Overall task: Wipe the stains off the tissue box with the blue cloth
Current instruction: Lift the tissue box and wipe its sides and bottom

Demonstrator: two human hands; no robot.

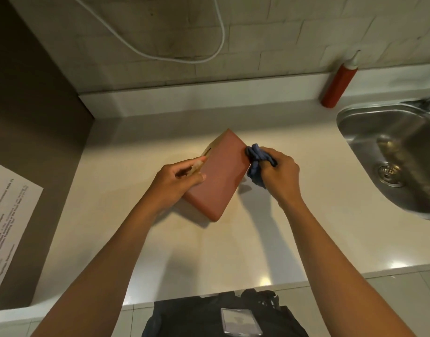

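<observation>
Gripping reddish tissue box (217, 176) with left hand (177, 181), fingers (197, 164) clamped over its left edge, thumb lying on the broad face. Sitting tilted on pale table (209, 251), box near the middle, one corner pointing toward the wall. Bunching blue cloth (257, 161) in right hand (280, 173), fingers clenched around it, pressing cloth against box's right edge. Standing by the backsplash: red squeeze bottle (340, 86), beside steel sink (391, 152). Hanging on wall: white cable (184, 57).

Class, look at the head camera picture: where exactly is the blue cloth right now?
The blue cloth is bunched in the right hand, pressed against the right edge of the tissue box at mid-counter, left of the sink.
</observation>
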